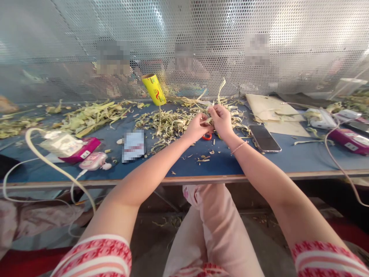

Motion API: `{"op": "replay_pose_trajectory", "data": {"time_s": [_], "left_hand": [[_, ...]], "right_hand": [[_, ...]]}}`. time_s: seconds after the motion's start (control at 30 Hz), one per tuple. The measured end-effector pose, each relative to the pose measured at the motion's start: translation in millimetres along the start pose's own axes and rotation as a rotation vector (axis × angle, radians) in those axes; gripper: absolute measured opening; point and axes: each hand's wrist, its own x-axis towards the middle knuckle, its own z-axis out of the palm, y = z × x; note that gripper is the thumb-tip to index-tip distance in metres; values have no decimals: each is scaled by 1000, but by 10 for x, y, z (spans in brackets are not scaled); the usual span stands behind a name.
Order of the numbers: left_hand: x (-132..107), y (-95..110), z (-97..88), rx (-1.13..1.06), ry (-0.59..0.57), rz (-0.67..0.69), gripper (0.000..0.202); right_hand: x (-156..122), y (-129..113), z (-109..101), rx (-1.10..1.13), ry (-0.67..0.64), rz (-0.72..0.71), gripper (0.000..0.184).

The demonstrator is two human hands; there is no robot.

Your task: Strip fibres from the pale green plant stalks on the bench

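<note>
Both my arms reach forward over a blue table [259,161]. My left hand [197,127] and my right hand [221,120] meet above a heap of pale green leaf strips [173,121]. Each hand pinches the same thin strip [208,115] between closed fingers. One long strip curls upward behind my right hand. A small red ring-shaped object [206,136] lies on the table just under my hands. A thin bracelet sits on my right wrist.
A yellow tube [154,89] stands tilted behind the heap. A black phone [264,138] lies right of my hands, cardboard [273,111] beyond it. Magenta boxes [83,149], a white cable [52,163] and more leaf piles [89,115] lie left. Perforated metal screen [219,38] behind, people beyond.
</note>
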Motion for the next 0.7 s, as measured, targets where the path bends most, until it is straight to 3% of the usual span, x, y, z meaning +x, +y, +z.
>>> {"op": "replay_pose_trajectory", "data": {"time_s": [0.27, 0.47, 0.7], "left_hand": [[6, -8, -79, 189, 15, 240, 28], [27, 59, -115, 164, -7, 179, 12], [41, 95, -147, 172, 49, 143, 17]], "right_hand": [[-2, -12, -4, -32, 1, 11, 32], [26, 15, -11, -20, -37, 10, 30], [43, 31, -9, 126, -70, 64, 31]]}}
